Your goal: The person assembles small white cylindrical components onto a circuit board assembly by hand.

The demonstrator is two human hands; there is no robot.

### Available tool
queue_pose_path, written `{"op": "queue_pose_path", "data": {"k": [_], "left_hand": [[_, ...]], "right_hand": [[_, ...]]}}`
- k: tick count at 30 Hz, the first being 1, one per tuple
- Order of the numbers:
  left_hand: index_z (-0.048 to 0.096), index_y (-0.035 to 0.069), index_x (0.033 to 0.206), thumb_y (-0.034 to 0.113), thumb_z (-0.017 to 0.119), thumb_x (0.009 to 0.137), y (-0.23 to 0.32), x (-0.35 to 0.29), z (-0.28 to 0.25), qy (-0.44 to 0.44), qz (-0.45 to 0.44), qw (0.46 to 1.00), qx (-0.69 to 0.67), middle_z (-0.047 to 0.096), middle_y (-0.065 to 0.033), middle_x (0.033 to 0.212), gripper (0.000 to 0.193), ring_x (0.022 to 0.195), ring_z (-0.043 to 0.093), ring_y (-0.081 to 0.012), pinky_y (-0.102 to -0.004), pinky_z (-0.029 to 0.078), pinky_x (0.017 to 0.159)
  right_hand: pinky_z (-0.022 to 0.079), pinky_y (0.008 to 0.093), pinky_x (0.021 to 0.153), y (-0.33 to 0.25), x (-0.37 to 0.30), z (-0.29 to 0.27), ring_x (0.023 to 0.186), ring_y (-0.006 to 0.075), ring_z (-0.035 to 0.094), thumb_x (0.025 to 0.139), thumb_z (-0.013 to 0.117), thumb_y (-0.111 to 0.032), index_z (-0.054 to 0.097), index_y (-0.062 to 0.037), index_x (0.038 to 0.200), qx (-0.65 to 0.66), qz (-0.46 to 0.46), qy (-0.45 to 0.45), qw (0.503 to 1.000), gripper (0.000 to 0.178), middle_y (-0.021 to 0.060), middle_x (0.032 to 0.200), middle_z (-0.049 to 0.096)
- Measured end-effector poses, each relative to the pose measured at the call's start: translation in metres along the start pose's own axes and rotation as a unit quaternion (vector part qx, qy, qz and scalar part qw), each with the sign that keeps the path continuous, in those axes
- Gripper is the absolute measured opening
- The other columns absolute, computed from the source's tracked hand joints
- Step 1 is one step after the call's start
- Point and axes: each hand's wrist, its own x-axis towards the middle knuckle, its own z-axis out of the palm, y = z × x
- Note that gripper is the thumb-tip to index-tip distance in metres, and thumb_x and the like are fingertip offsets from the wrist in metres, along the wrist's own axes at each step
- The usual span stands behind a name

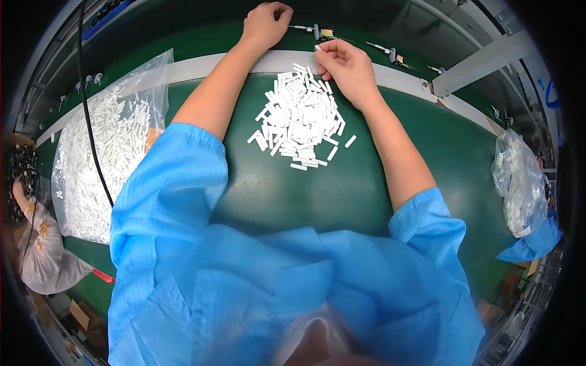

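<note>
My left hand (267, 25) reaches over the white rail, with its fingers closed at the end of a thin pale lead. That lead runs to a small component assembly (317, 32) with a grey round part and a yellowish block, lying on the dark green surface beyond the rail. Between the thumb and forefinger of my right hand (347, 66) is a short white tube (317, 48). Just below, a loose pile of similar white tubes (299, 113) lies on the green tabletop, a few apart from the heap at its lower right.
A white rail (201, 66) curves behind the pile. Further right lies another component assembly (390, 53). A clear bag of white tubes (101, 165) rests at left, crossed by a black cable (88, 116). Another plastic bag (517, 183) sits at right. At far left is another person's arm (21, 196).
</note>
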Motion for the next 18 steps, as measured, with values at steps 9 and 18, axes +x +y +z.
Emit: {"op": "queue_pose_path", "data": {"k": [9,18], "left_hand": [[0.069,0.004,0.086,0.018,0.06,0.082,-0.007,-0.007,-0.001,-0.006,-0.014,1.0,0.013,0.066,-0.0174,0.09,0.017,0.088,0.062,-0.034,-0.0412,0.05,0.081],[0.068,0.001,0.092,0.012,0.06,0.085,0.041,0.02,-0.02,0.115,-0.014,0.983,-0.14,0.068,-0.011,0.078,0.015,0.07,0.063,-0.0138,-0.0274,0.049,0.066]], "right_hand": [[0.046,0.0197,0.059,-0.006,-0.007,0.006,0.062,0.006,0.054,0.086,0.066,-0.019,0.065,0.0002,0.098,-0.061,0.021,0.0,0.998,0.022,0.0015,0.077,0.062],[0.047,0.0203,0.056,0.001,0.005,0.002,0.062,0.0068,0.056,0.084,0.068,-0.017,0.066,0.0009,0.095,-0.06,-0.03,0.006,0.998,0.021,0.0032,0.081,0.065]]}}
